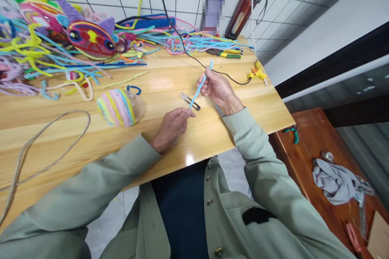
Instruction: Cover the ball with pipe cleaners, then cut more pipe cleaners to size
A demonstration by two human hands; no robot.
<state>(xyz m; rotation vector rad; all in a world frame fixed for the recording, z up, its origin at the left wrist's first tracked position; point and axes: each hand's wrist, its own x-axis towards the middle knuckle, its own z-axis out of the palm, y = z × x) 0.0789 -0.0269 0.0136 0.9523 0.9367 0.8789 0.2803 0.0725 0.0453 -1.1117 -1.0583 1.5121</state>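
A light blue pipe cleaner [200, 85] runs between both my hands above the wooden table [158, 93]. My left hand [172, 127] pinches its lower end with closed fingers. My right hand [218, 89] grips its upper part, the tip sticking up past the fingers. Small black thread snips [189, 99] lie on the table just behind the pipe cleaner. A pastel striped egg-shaped form [117, 107] sits to the left of my left hand.
A heap of coloured pipe cleaners [45, 48] and a red-and-purple pipe-cleaner figure [91, 38] fill the table's back left. A yellow glue gun [257, 73] with black cord lies back right. A grey wire loop [45, 141] lies left. A brown bench [319, 149] holds a grey cloth [337, 180].
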